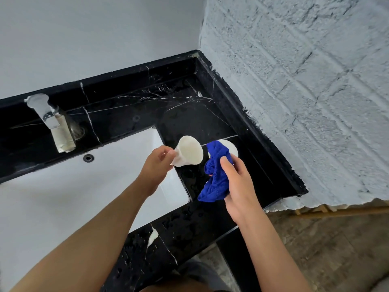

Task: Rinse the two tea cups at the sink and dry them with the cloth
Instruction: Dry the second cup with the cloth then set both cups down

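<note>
Held by the left hand [159,163] at its narrow base: one white tea cup [188,151], tipped on its side with the mouth toward three o'clock, above the black marble counter [210,220] just beside the white sink [63,197]. Closed around the bunched blue cloth [214,175] was the right hand [237,186], at three o'clock of that cup, with the second tea cup [230,147] standing on the counter behind the cloth, partly hidden. Risk judged from here: thin pinch on a probably wet base, so could slip and break on the stone when pushed by the cloth; could also knock the second cup.
</note>
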